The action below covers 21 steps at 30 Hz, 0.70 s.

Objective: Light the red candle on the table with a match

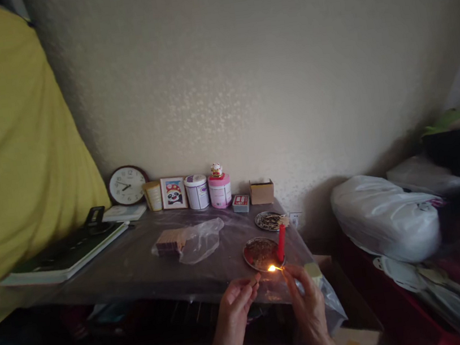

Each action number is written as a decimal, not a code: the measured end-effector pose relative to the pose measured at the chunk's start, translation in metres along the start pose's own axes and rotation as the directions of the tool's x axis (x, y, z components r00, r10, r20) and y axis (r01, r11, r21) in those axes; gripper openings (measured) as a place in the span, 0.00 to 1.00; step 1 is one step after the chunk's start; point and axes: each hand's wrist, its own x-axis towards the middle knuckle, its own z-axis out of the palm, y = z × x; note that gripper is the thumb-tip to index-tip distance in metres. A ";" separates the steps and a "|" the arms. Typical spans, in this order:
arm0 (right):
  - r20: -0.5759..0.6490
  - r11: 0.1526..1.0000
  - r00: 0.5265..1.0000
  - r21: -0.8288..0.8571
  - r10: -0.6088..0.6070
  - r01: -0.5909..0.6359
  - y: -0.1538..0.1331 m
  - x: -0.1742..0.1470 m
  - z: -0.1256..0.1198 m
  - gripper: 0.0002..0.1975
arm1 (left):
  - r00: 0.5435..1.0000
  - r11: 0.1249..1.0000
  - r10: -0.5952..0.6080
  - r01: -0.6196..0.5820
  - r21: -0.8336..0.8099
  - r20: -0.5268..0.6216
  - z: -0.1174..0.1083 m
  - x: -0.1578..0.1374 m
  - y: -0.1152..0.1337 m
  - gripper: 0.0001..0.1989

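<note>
Pinched in right hand [305, 299], thin lit match [275, 269] beside waxy red candle [281, 243].

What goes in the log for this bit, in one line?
right hand: holds lit match | left hand: beside flame | red candle: upright by round dish

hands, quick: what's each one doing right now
Left hand: fingers pinched together beside the flame; whether it holds anything cannot be told.
Right hand: closed on a lit match, next to the red candle.
</note>
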 end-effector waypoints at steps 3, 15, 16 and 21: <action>-0.018 0.993 0.996 0.072 0.092 -0.091 -0.007 0.000 -0.001 0.13 | 0.999 1.000 0.010 -0.010 -0.003 -0.042 0.000 0.001 0.003 0.08; -0.004 0.933 0.959 0.230 0.284 -0.276 -0.030 0.001 -0.014 0.14 | 0.995 0.999 0.040 -0.038 0.022 -0.091 -0.012 0.005 0.013 0.11; 0.000 0.933 0.961 0.238 0.277 -0.269 -0.027 0.001 -0.015 0.14 | 0.995 0.999 0.038 -0.036 0.021 -0.090 -0.012 0.006 0.013 0.11; 0.000 0.900 0.962 0.353 0.274 -0.256 -0.016 0.003 -0.014 0.13 | 0.994 0.999 0.034 -0.032 0.020 -0.106 -0.012 0.006 0.014 0.11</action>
